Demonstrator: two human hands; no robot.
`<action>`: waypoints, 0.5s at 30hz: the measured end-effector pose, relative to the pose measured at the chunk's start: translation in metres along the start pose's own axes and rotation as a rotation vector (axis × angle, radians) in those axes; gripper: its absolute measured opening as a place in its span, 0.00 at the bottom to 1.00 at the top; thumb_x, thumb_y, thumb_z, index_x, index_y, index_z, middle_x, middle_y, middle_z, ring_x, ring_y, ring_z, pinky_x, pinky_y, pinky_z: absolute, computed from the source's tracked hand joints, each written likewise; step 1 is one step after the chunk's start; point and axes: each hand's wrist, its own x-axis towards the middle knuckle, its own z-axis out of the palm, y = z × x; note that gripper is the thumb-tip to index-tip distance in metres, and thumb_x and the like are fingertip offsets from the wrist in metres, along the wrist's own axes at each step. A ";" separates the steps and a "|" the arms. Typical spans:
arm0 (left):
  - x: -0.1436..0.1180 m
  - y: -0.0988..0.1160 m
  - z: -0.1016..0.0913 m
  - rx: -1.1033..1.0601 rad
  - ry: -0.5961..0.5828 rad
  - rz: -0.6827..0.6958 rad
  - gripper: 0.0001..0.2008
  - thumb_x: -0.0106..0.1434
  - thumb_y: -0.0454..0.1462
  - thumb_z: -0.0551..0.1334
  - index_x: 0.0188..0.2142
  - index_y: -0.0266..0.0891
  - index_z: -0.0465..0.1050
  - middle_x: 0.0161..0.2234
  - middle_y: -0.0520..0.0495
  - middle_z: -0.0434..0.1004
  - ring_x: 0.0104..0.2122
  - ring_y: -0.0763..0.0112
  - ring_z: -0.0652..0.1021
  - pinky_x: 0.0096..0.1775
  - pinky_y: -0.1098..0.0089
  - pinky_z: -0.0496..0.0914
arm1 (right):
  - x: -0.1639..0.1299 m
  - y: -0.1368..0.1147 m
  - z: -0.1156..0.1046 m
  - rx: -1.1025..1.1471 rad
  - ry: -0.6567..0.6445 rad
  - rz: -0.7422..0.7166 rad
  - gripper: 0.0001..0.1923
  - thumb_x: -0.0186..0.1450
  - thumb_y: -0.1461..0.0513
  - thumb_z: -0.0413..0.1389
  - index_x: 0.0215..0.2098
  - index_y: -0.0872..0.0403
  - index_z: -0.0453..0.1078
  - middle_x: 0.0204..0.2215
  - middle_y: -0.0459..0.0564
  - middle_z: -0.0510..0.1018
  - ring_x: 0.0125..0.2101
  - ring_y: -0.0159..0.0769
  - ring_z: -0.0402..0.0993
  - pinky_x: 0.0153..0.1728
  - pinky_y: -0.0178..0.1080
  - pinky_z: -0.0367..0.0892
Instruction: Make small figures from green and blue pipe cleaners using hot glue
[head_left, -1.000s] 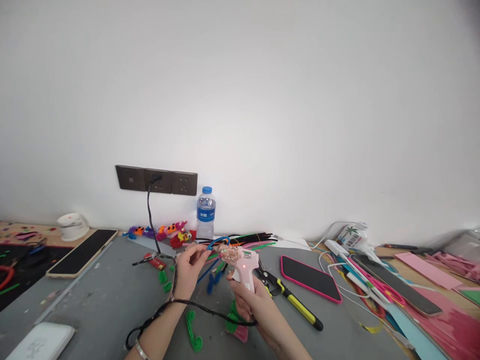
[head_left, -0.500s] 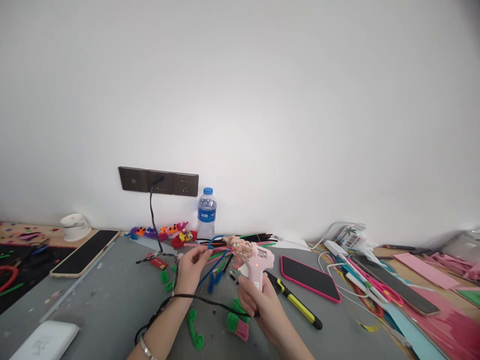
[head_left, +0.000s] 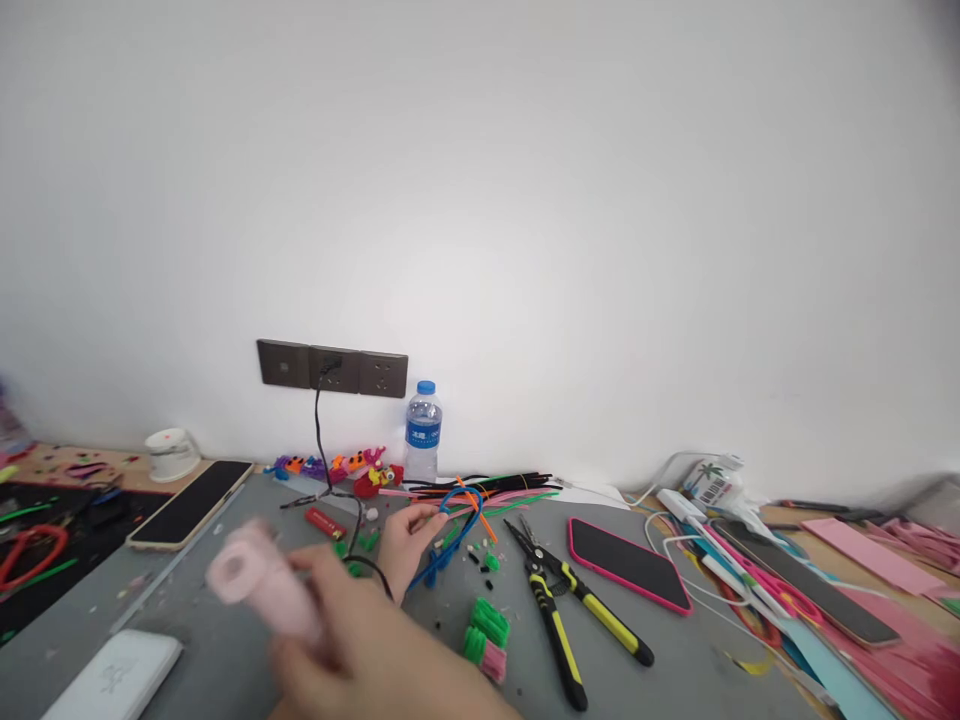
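Observation:
My right hand point(head_left: 367, 650) is a blur low in the view, reaching across to the left. It grips a pink glue gun point(head_left: 247, 575), whose black cord point(head_left: 322, 440) runs up to the wall socket point(head_left: 330, 370). My left hand point(head_left: 409, 540) rests on the grey table point(head_left: 225, 640) behind it. Its fingers pinch a bent blue pipe cleaner point(head_left: 459, 510). Small green and pink twisted pieces point(head_left: 486, 632) lie just right of my hands.
Yellow-handled pliers point(head_left: 555, 620) and a pink-cased phone point(head_left: 626, 565) lie to the right. A water bottle point(head_left: 423, 435), loose pipe cleaners point(head_left: 495, 485) and small colourful figures point(head_left: 337, 465) line the wall. A second phone point(head_left: 191, 505) and a white box point(head_left: 112, 680) lie left.
My right hand has swung the glue gun from the middle of the table over to the left, crossing in front of my left arm. The left hand still holds the blue pipe cleaner.

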 end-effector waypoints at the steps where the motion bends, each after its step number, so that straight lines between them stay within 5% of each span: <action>1: -0.001 0.002 0.000 0.003 -0.031 0.000 0.14 0.63 0.42 0.64 0.42 0.34 0.75 0.37 0.46 0.77 0.34 0.63 0.78 0.36 0.62 0.73 | 0.008 -0.001 0.009 -0.088 -0.051 0.014 0.25 0.65 0.57 0.52 0.60 0.46 0.60 0.39 0.49 0.76 0.36 0.42 0.74 0.33 0.37 0.67; 4: -0.002 0.006 0.000 0.002 -0.072 0.040 0.15 0.56 0.46 0.67 0.27 0.34 0.75 0.19 0.56 0.64 0.22 0.71 0.68 0.27 0.70 0.63 | 0.032 0.004 0.033 -0.222 -0.154 -0.012 0.28 0.63 0.56 0.51 0.61 0.48 0.58 0.40 0.53 0.79 0.36 0.48 0.78 0.31 0.40 0.70; 9: 0.001 0.007 0.001 -0.012 -0.060 0.082 0.16 0.52 0.47 0.67 0.24 0.35 0.74 0.17 0.58 0.57 0.21 0.74 0.60 0.25 0.71 0.53 | 0.070 0.016 0.062 -0.377 -0.070 -0.155 0.29 0.62 0.64 0.52 0.61 0.61 0.57 0.48 0.65 0.75 0.42 0.53 0.78 0.36 0.46 0.74; 15: 0.003 0.002 0.001 -0.029 -0.036 0.096 0.15 0.50 0.47 0.67 0.24 0.35 0.76 0.17 0.56 0.58 0.20 0.72 0.61 0.26 0.70 0.55 | 0.105 0.034 0.092 -0.531 -0.006 -0.055 0.37 0.58 0.66 0.57 0.64 0.64 0.52 0.49 0.68 0.73 0.43 0.54 0.77 0.38 0.48 0.76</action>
